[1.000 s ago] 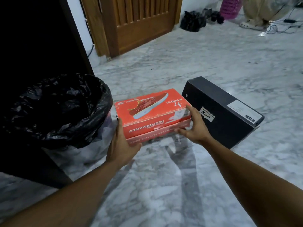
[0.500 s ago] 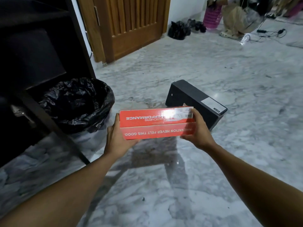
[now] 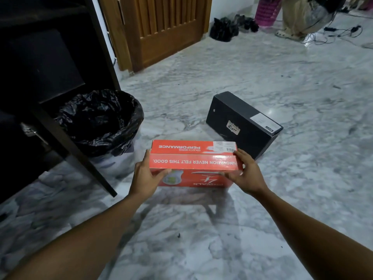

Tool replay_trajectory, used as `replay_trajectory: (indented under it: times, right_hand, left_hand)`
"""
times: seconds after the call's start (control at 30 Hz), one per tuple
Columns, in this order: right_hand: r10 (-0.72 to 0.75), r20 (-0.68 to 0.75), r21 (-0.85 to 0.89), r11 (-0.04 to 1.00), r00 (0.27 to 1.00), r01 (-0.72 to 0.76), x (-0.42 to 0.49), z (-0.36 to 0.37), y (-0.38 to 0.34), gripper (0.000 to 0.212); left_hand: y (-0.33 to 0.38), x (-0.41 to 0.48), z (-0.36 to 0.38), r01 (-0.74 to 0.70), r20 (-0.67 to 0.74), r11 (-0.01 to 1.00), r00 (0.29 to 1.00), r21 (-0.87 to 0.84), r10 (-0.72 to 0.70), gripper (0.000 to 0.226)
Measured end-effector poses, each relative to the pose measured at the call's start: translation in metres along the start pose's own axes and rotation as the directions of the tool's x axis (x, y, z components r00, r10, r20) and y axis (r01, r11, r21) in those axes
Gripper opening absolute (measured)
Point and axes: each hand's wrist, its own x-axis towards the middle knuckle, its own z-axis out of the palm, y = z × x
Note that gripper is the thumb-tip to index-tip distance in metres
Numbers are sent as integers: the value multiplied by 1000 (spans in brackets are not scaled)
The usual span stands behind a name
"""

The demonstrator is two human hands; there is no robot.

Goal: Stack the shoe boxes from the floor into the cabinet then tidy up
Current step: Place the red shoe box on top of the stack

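Note:
I hold a red shoe box (image 3: 193, 161) in the air above the marble floor, its white lettering upside down to me. My left hand (image 3: 146, 176) grips its left end and my right hand (image 3: 245, 174) grips its right end. A black shoe box (image 3: 242, 123) with a white label lies on the floor just beyond and to the right. The dark cabinet (image 3: 40, 63) stands at the left, its shelves in shadow and its open door edge (image 3: 66, 146) slanting down toward me.
A bin lined with a black bag (image 3: 101, 122) stands on the floor beside the cabinet, just left of the red box. Farther back are a wooden door (image 3: 161, 27), a pile of dark shoes (image 3: 230, 27), a pink basket (image 3: 267, 10) and cables (image 3: 341, 31).
The red box has risen off the floor and tipped toward me, so its top no longer shows and its underside does. My view has lifted, showing more of the cabinet.

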Motion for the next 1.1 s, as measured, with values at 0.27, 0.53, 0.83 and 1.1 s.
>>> replay_trajectory:
  times: [0.27,0.53,0.83,1.1]
  right_hand:
    - [-55,-44,-2,998,998,55,-45,35,19,97]
    - [17,-53,82,997,998,-12,-45,40,20,108]
    - [150,-203,187,976,968,-112,-19,30,7,76]
    - [209,-30,238,951,977,-196,-33,39,18,111]
  left_hand:
    - [-13,-28,30,14,-144,981,989,-193,-43,82]
    - [-28,-31,39,80,-174,978,978,-192,-114,74]
    - [-8,-5,21,152,-220,980,959,-128,-177,57]
    - [-34,-17,12,222,79,964,974,-150,-212,115]
